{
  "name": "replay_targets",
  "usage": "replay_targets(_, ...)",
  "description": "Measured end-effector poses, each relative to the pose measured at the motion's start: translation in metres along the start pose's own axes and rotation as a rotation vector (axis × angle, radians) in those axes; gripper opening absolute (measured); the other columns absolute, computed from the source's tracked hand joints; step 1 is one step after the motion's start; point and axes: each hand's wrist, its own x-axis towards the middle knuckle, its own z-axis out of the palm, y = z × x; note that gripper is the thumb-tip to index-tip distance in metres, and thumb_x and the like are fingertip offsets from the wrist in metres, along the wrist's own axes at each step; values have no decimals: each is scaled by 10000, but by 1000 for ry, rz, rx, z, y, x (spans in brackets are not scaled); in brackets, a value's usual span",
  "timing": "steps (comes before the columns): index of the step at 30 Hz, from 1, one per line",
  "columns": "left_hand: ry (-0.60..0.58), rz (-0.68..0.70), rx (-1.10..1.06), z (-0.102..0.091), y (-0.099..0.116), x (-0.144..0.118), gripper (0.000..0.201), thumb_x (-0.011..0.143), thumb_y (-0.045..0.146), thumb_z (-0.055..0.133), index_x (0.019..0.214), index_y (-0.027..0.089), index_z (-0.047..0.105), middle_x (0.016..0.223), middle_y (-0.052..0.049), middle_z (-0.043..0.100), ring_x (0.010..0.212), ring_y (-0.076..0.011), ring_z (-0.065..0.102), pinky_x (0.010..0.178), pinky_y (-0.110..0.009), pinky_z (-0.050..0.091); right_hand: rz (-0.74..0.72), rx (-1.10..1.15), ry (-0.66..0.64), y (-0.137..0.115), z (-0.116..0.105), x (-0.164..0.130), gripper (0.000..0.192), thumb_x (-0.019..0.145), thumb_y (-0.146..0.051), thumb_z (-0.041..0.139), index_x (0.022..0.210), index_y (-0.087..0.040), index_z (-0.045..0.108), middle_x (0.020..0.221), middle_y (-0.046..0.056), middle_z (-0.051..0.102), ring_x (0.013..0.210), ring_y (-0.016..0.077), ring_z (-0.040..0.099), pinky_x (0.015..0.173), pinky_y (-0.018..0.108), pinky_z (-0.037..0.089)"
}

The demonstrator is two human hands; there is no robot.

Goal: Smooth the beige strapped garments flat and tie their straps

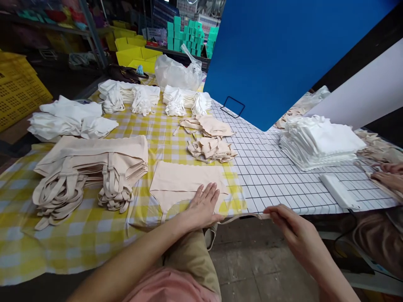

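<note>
The left hand (204, 205) lies flat, fingers spread and released, pressing the near edge of a beige garment (185, 181) spread on the yellow checked cloth (78, 235). The right hand (288, 224) hovers off the table's edge, fingertips pinching a thin beige strap (242, 217) that runs taut back toward the left hand. Left of the garment sits a tall stack of folded beige pieces (94, 167) with straps hanging loose. Beyond lie smaller beige piles (210, 149), then white bundles (141, 98). To the right, a white folded stack (317, 142) rests on the grid-patterned cloth (267, 176), near another person's hands (388, 176). A blue board (283, 54) blocks the far view.
</note>
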Motion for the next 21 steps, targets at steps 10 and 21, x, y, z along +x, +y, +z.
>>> replay_targets(10,-100,-122,-1088,-47,43,-2,371,792,431,492,874,106,651,677,-48,677,495,-91,479,489,-205,368,-175,104,-188,-22,26,29,174,868,-261,362,820,-210,521,700,10,582,609,135,526,564,236,434)
replay_targets(21,0,-322,-1336,-41,46,-7,296,745,382,477,633,127,578,412,-2,545,412,-82,374,450,-200,297,-303,-68,-13,-3,71,19,225,840,-223,451,1026,-218,578,825,48,572,736,172,567,609,256,457)
